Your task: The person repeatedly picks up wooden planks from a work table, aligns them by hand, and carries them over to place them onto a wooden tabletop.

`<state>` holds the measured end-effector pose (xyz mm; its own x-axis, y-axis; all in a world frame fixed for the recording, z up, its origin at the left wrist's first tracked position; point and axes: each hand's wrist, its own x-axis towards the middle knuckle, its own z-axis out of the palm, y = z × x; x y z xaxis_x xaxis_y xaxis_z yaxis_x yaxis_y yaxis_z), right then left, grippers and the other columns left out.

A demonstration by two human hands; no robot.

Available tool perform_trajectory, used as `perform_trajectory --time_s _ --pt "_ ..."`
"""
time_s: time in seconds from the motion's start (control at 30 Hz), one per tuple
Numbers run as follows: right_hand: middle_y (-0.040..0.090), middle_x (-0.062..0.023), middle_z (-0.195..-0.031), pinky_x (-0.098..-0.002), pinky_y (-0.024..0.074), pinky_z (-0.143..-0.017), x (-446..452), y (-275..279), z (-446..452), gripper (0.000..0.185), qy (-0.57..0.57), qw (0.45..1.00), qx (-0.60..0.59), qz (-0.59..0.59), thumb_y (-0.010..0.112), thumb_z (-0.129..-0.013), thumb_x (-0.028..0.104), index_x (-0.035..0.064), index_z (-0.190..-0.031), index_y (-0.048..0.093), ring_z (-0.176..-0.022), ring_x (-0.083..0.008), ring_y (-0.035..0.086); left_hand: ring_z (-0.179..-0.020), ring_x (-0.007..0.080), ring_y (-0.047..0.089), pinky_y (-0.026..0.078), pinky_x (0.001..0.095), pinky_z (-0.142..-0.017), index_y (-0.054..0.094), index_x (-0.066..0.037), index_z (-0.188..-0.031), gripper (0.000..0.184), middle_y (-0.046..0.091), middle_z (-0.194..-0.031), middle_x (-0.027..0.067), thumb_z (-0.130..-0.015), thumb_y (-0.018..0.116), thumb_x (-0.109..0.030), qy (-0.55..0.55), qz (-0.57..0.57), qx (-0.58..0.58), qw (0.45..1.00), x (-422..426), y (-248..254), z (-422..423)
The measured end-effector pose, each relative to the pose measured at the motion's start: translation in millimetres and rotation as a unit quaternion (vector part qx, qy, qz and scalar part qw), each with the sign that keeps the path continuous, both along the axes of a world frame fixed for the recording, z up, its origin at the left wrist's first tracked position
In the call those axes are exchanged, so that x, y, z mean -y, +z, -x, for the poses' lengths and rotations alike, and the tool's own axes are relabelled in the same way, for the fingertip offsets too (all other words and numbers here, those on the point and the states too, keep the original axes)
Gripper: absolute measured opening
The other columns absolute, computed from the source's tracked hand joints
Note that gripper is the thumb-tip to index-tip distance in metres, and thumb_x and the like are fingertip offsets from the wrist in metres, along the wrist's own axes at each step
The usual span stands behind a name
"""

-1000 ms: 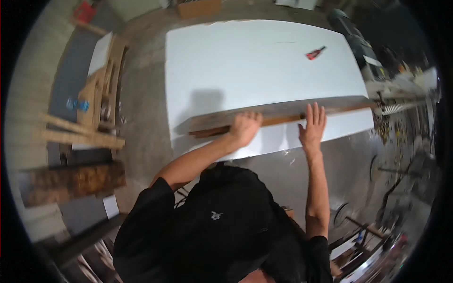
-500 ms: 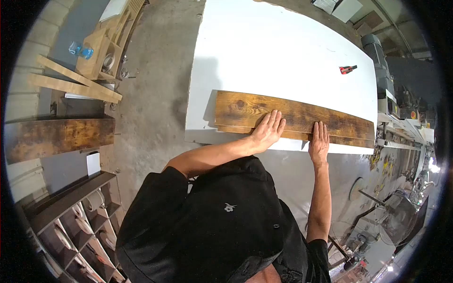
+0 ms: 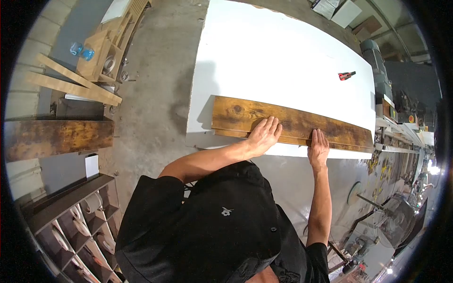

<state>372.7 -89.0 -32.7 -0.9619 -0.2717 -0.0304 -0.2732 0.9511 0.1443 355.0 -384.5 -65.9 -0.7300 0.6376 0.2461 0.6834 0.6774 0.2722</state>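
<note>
A long brown wood-grain board [image 3: 292,118] lies along the near side of a white panel [image 3: 278,56]. A second wood-grain edge shows as a narrow strip along its front. My left hand [image 3: 264,137] rests flat on the board near its middle, fingers stretched out. My right hand [image 3: 319,147] lies farther right over the board's front edge, its fingers straight on top. The thumbs and the board's underside are mostly hidden. Beyond the board, apart from both hands, sits a red and black utility knife [image 3: 347,75].
At the left stand a wooden shelf with a blue bottle [image 3: 82,51], crossed pale wood strips [image 3: 75,84] and another brown board [image 3: 61,139]. Below them is a rack [image 3: 71,226] holding several rolls. Machinery [image 3: 401,122] runs along the right.
The view has shifted slightly, and the panel, board and knife appear a little lower in it. Both hands stay on the board, their fingertips slightly nearer to me.
</note>
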Motion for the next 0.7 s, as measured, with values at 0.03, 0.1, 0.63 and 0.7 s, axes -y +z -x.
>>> perform_trajectory --time_s 0.03,0.1,0.63,0.7 --pt "0.050 -0.0219 -0.142 -0.0442 0.0431 -0.107 -2 -1 3 0.064 0.008 1.000 -0.016 0.004 0.067 -0.077 0.000 -0.0018 -0.138 0.047 -0.128 -0.0359 0.052 -0.133 0.0444 0.045 0.036 0.0501 -0.112 0.049 0.011 -0.135 0.061 0.047 -0.140 0.0338 -0.078 0.061 -0.007 0.000 -0.005 0.008 1.000 1 4 1" --pt "0.055 -0.0224 -0.137 -0.0436 0.0458 -0.105 -5 -4 3 0.058 0.023 0.999 -0.042 0.014 0.067 -0.077 0.000 -0.0027 -0.133 0.051 -0.123 -0.0362 0.056 -0.134 0.0432 0.045 0.036 0.0502 -0.112 0.049 0.011 -0.135 0.060 0.046 -0.141 0.0326 -0.080 0.061 -0.010 0.001 0.006 0.020 1.000 4 4 0" --pt "0.054 -0.0241 -0.138 -0.0399 0.0509 -0.097 6 -13 2 0.063 -0.058 0.995 0.044 0.070 0.080 -0.073 0.008 -0.0041 -0.129 0.055 -0.121 -0.0349 0.058 -0.118 0.0347 0.057 0.046 0.0431 -0.098 0.049 0.008 -0.132 0.066 0.057 -0.126 0.0287 -0.085 0.074 -0.031 0.285 -0.172 0.190 0.924 194 -15 -71" --pt "0.054 -0.0239 -0.138 -0.0399 0.0520 -0.096 6 -14 -3 0.064 -0.042 0.996 0.036 0.063 0.080 -0.073 0.009 -0.0045 -0.130 0.055 -0.121 -0.0354 0.059 -0.099 0.0274 0.065 0.052 0.0379 -0.084 0.059 0.005 -0.121 0.049 0.065 -0.109 0.0234 -0.085 0.074 -0.025 0.349 -0.268 0.286 0.851 185 -17 -69"
